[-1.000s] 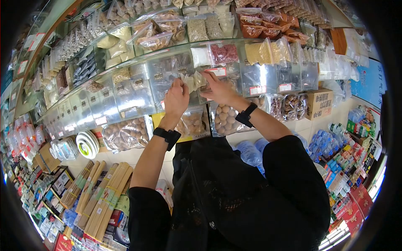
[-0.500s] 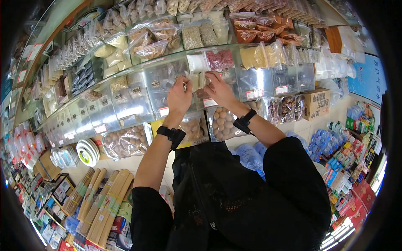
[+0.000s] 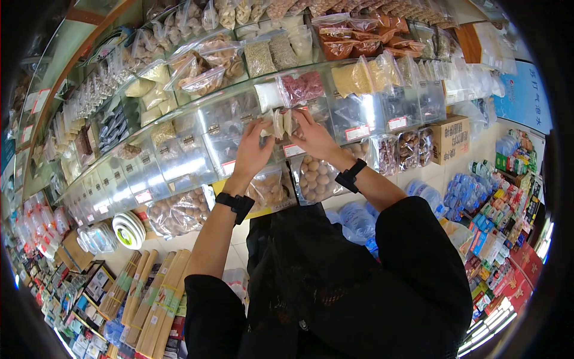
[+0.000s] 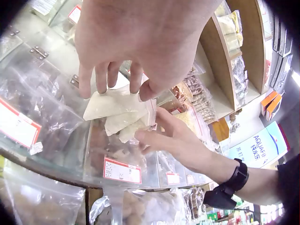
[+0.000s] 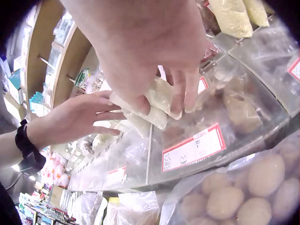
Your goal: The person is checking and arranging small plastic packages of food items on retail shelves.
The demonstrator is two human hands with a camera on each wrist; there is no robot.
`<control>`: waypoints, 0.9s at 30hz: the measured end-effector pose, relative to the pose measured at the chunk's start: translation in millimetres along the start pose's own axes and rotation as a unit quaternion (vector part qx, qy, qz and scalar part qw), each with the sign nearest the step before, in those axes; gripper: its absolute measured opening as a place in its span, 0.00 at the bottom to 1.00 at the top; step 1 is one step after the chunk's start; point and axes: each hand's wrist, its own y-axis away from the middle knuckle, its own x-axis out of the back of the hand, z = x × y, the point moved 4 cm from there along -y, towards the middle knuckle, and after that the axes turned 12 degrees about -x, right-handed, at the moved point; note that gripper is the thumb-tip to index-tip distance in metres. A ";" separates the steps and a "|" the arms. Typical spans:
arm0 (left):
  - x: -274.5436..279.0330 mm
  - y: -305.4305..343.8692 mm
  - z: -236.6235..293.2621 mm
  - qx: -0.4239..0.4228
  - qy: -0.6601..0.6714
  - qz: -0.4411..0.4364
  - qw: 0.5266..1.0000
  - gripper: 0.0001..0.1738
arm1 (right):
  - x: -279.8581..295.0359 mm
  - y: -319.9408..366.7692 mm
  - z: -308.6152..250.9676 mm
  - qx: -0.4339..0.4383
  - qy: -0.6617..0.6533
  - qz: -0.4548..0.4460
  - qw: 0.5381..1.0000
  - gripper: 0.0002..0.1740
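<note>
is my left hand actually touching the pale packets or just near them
Touching. The left wrist view shows the left hand with fingertips and thumb pinching the pale packets, no gap; the right hand grips them from below.

You can read only "AQUAFI" on the blue-and-white wall sign beside the shelves, while the print on the red-bordered white price labels and the red characters on the brown cardboard box are illegible.

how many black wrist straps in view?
2: left strap on the wrist under the left hand, right strap under the right hand. Both hands hold the pale packets. None looks hidden.
</note>
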 end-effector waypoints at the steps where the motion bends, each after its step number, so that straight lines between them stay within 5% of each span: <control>1: 0.3 0.7 0.4 -0.003 0.001 -0.001 1.000 0.21 | 7.5 0.2 -2.7 -0.001 0.001 0.003 1.000 0.35; 7: 2.3 -10.3 13.3 -0.027 -0.040 0.028 0.998 0.18 | 57.6 -10.0 -21.1 -0.001 0.016 -0.022 1.000 0.32; 9: 5.1 -26.0 19.7 -0.074 -0.033 0.058 0.995 0.16 | 81.3 -26.7 -27.5 0.097 0.029 0.098 0.990 0.25; 13: 5.4 -48.9 31.8 -0.094 -0.026 0.088 0.991 0.14 | 124.8 -88.7 -51.2 0.120 0.083 0.150 0.978 0.19; 15: -1.5 -55.9 36.0 -0.106 -0.042 0.062 0.992 0.13 | 132.5 -131.7 -53.6 0.207 0.240 0.190 0.929 0.18; 16: -4.2 -58.9 37.0 -0.110 -0.046 0.063 0.991 0.13 | 136.0 -153.3 -51.4 0.210 0.239 0.195 0.928 0.18; 19: -8.0 -53.4 46.2 -0.152 -0.013 0.074 0.986 0.13 | 127.9 -195.0 -44.4 0.149 0.539 0.183 0.809 0.18; 27: 3.9 -41.1 40.5 -0.123 0.023 0.080 0.989 0.12 | 131.3 -215.2 -35.7 0.160 0.543 0.196 0.801 0.14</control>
